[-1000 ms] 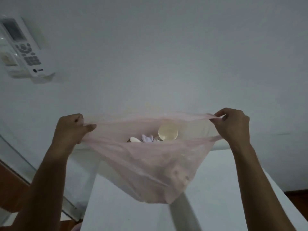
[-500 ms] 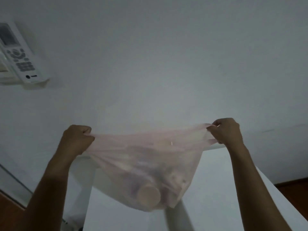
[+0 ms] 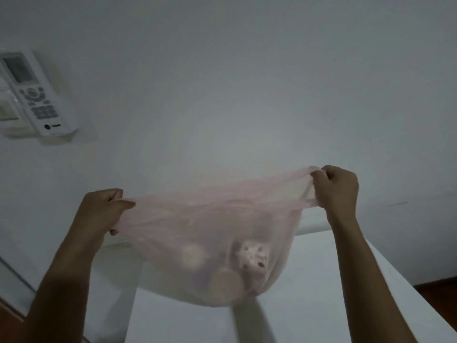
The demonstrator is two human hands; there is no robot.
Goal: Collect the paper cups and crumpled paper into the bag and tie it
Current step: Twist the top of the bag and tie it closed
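Observation:
A thin pink plastic bag (image 3: 197, 219) hangs stretched in the air between my two hands, above the white table (image 3: 321, 293). My left hand (image 3: 103, 209) grips the bag's left top edge. My right hand (image 3: 336, 186) grips the right top edge, a little higher. Through the plastic I see paper cups (image 3: 223, 283) and a crumpled paper ball (image 3: 254, 256) sagging in the bottom. The bag's mouth is pulled nearly flat and is blurred.
A white remote control (image 3: 37, 95) sits in a holder on the wall at the upper left, beside a switch plate (image 3: 7, 110). The plain wall fills the background. Brown floor (image 3: 440, 290) shows at the right edge.
The bag's mouth has gone from open, showing the cups from above, to pulled taut. The contents have shifted inside the swinging bag. My right hand has risen slightly.

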